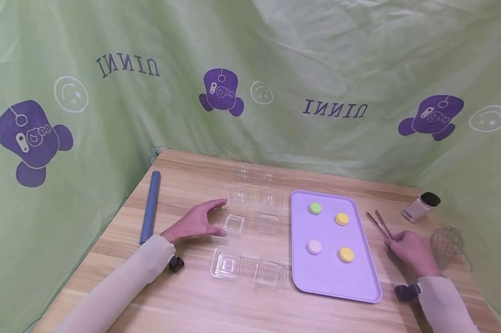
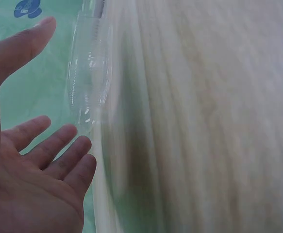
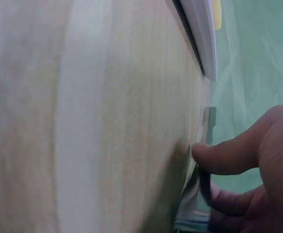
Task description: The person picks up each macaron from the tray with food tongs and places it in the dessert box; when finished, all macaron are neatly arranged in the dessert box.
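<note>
- Head view: left hand [image 1: 198, 223] lies fingers straight and spread on the table [image 1: 192, 300], fingertips just beside a clear plastic box [image 1: 234, 223]; nothing is gripped. More clear boxes sit at twelve o'clock and at five o'clock from that hand.
- Right hand [image 1: 412, 252] rests at three o'clock of the purple tray [image 1: 333, 277], its fingertips pinching the near end of the tongs [image 1: 379, 223], which lie flat on the wood pointing toward eleven o'clock.
- Four round cakes sit on the tray, well apart: green cake [image 1: 315, 208], two yellow ones, and a pale pink cake [image 1: 314, 247].
- A blue rolling pin [image 1: 150, 207] lies at ten o'clock from the left hand; a shaker jar [image 1: 421, 206] and a whisk [image 1: 446, 245] stand at one o'clock and three o'clock from the right hand.
- Left wrist view: palm [image 2: 29, 170] open, fingers loose, a clear box [image 2: 88, 73] just beyond the fingertips and not touched; the picture is blurred, so the gap is probably small but I cannot be sure.
- Right wrist view: thumb [image 3: 228, 158] presses on the tongs [image 3: 207, 141] against the table, the tray's edge [image 3: 204, 43] at twelve o'clock.
- Judged step: picking up the tongs while the other hand goes for a box. Next calls for lifting the tongs clear and steadying the box.
</note>
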A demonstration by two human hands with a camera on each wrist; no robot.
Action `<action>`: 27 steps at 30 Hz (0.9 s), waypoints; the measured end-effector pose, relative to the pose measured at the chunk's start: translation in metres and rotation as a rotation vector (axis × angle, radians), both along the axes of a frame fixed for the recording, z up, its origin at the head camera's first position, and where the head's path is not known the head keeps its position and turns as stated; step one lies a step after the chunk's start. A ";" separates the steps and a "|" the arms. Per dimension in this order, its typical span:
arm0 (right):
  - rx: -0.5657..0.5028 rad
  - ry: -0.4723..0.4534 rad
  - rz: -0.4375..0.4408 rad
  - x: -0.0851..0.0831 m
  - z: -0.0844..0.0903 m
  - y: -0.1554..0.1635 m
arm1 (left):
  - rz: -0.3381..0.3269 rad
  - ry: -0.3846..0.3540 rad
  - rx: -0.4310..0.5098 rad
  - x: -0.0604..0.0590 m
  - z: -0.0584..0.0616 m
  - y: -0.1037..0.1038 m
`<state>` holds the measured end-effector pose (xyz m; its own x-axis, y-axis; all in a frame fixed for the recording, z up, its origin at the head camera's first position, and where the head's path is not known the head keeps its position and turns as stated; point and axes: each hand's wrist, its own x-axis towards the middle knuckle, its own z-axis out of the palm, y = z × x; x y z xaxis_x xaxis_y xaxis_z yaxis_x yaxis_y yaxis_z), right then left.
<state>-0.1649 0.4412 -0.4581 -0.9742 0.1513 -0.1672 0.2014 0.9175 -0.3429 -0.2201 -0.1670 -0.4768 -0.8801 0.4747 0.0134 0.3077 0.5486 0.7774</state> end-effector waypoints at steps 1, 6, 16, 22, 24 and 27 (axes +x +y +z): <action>0.002 0.012 -0.005 0.000 0.000 0.000 | 0.001 -0.002 -0.003 0.000 -0.001 0.000; -0.017 0.083 -0.076 0.001 -0.004 -0.001 | 0.013 0.001 -0.021 0.002 -0.004 0.001; -0.172 0.246 -0.211 0.010 0.011 -0.014 | 0.033 -0.013 -0.015 0.006 -0.004 0.002; -0.357 0.378 -0.336 0.011 0.027 -0.022 | 0.029 -0.013 -0.040 0.004 -0.005 0.004; -0.595 0.457 -0.378 0.012 0.033 -0.026 | 0.028 -0.006 -0.051 0.003 -0.005 0.005; -0.985 0.579 -0.387 0.013 0.039 -0.031 | 0.023 0.002 -0.061 0.000 -0.004 0.007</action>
